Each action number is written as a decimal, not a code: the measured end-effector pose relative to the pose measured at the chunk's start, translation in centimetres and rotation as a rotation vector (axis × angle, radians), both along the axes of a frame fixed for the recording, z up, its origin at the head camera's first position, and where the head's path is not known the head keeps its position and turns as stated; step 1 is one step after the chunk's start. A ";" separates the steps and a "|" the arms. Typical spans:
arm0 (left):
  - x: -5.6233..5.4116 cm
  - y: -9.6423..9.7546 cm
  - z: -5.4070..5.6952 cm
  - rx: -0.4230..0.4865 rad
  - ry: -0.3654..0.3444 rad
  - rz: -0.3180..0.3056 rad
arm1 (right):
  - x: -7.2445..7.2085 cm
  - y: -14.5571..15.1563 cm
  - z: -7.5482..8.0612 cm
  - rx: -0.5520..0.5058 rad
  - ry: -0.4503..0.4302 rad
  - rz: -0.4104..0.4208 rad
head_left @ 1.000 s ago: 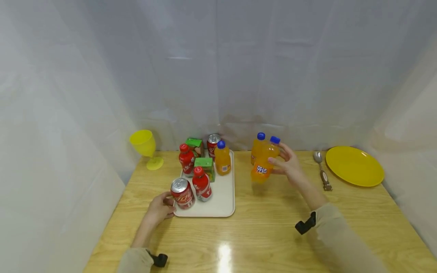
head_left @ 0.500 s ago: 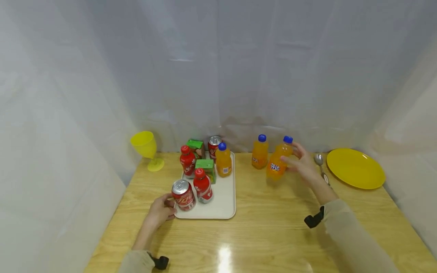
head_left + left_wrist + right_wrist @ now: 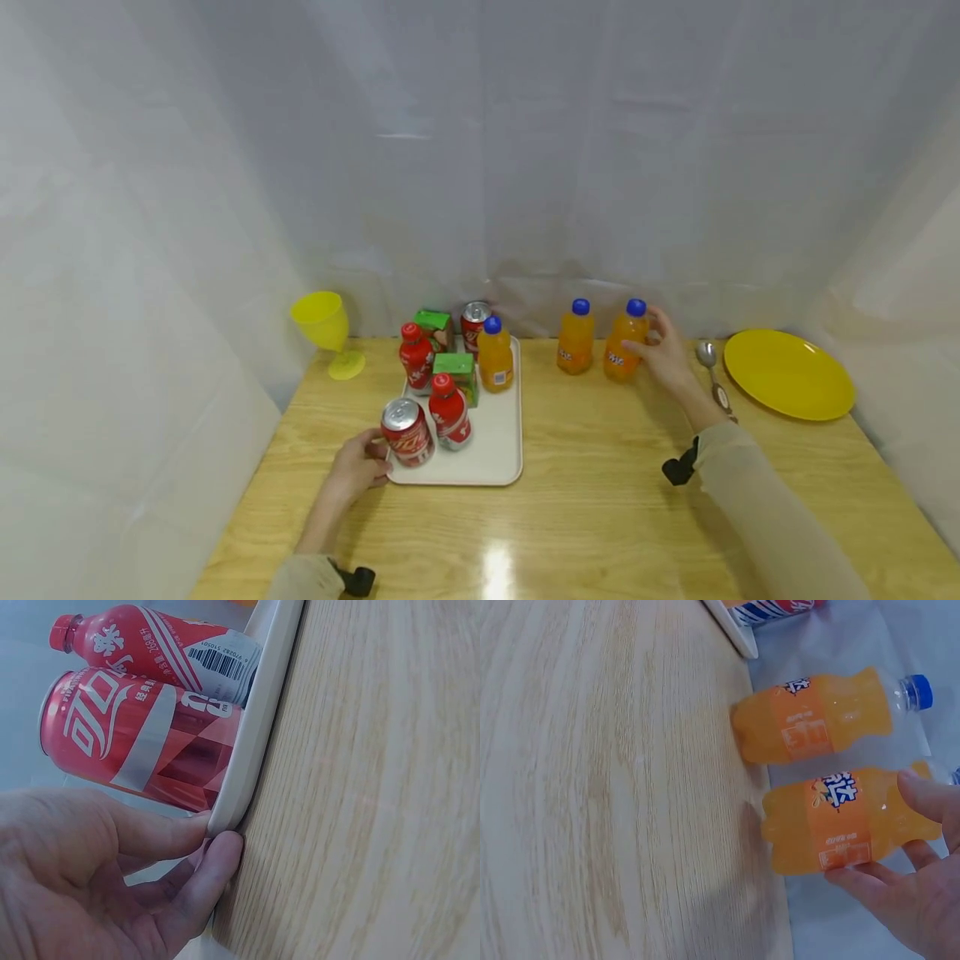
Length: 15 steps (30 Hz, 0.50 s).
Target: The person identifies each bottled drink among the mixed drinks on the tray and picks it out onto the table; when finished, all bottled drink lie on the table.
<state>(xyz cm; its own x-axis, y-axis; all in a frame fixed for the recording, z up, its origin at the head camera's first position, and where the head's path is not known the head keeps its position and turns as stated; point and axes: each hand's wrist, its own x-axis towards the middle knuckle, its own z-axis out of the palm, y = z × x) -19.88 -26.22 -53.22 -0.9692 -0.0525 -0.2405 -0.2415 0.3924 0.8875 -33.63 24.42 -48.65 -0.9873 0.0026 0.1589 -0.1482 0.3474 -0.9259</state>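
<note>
Orange bottle [image 3: 618,362] between twin bottle [image 3: 575,342] and spoon [image 3: 707,355], plate [image 3: 789,375] beyond.

Wide passage for you over bare counter [image 3: 570,500] in front of tray [image 3: 495,450]. Lane between tray and left orange bottle [image 3: 575,343] runs back to hanging sheet [image 3: 540,167]; only narrow slot before right orange bottle [image 3: 621,365]. Spoon [image 3: 711,368], yellow plate [image 3: 789,375] obstruct right side. Red can [image 3: 407,433] crowds your left grip [image 3: 360,468].

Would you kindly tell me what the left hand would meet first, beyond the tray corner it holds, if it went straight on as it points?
The left hand would probably meet the nearer red can first, standing on the tray just inside that corner; the gap is unclear.
</note>
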 end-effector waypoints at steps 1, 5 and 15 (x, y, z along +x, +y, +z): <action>0.0 0.0 0.0 0.004 0.003 -0.001 | -0.2 0.0 -0.2 0.002 0.005 -0.008; 0.1 0.2 0.2 -0.005 -0.001 0.009 | -0.8 -0.1 -0.6 0.030 0.007 -0.022; 0.2 0.6 0.6 -0.030 -0.021 0.039 | -1.4 -0.4 -1.0 -0.010 -0.010 -0.030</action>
